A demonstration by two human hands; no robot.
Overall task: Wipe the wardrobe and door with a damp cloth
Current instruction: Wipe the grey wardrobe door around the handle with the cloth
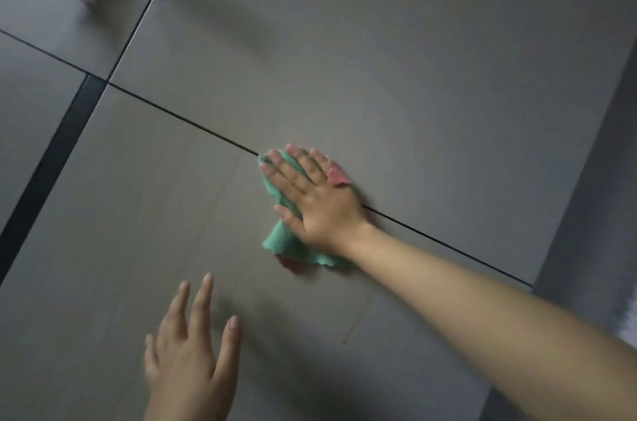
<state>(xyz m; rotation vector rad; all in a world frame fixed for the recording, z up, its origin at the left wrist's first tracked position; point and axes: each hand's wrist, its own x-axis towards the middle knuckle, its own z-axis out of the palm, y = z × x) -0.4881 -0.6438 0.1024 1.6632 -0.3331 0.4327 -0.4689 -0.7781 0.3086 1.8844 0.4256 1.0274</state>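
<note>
Under the right hand (312, 194), the flat grey panelled wardrobe front (396, 51) is being wiped across a dark seam; faint streaks beside the hand suggest some area is done, most likely left. The crumpled green-and-pink cloth (287, 241) is pressed flat by straight, spread fingers. Below-left, the left hand (191, 351) is held open, nothing grasped.
</note>
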